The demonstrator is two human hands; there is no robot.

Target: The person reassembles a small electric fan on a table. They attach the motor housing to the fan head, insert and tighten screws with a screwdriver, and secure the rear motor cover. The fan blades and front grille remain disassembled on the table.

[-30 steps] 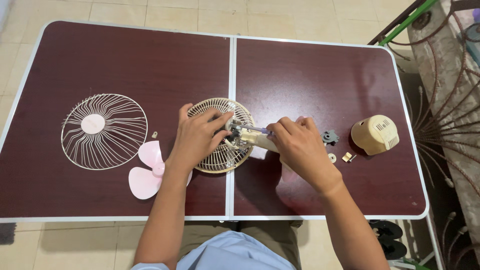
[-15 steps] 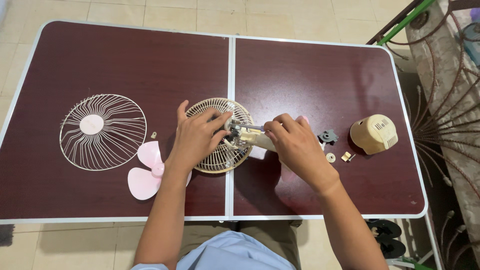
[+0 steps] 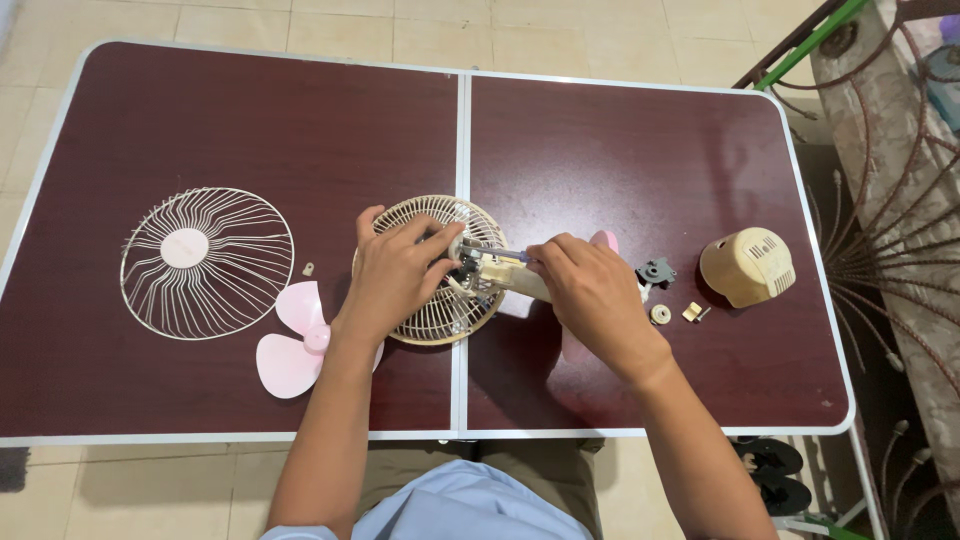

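Observation:
A small beige fan lies taken apart on a dark red folding table (image 3: 250, 120). My left hand (image 3: 395, 275) presses down on the rear wire guard (image 3: 440, 315) and grips the exposed motor (image 3: 470, 268) at its middle. My right hand (image 3: 590, 290) holds a thin screwdriver (image 3: 500, 253) whose tip points left into the motor, and rests over the fan's beige neck (image 3: 520, 285). The pink fan base (image 3: 603, 240) peeks out behind my right hand.
The front wire guard (image 3: 207, 262) lies at the left, with a pink blade (image 3: 290, 345) and a small clip (image 3: 308, 269) beside it. At the right sit a beige motor cover (image 3: 748, 267), a grey part (image 3: 656, 271), a washer (image 3: 659, 314) and a small brass piece (image 3: 692, 312). Metal furniture stands off the right edge.
My right hand has shifted slightly left with the screwdriver toward the motor. My left hand stays on the guard and motor.

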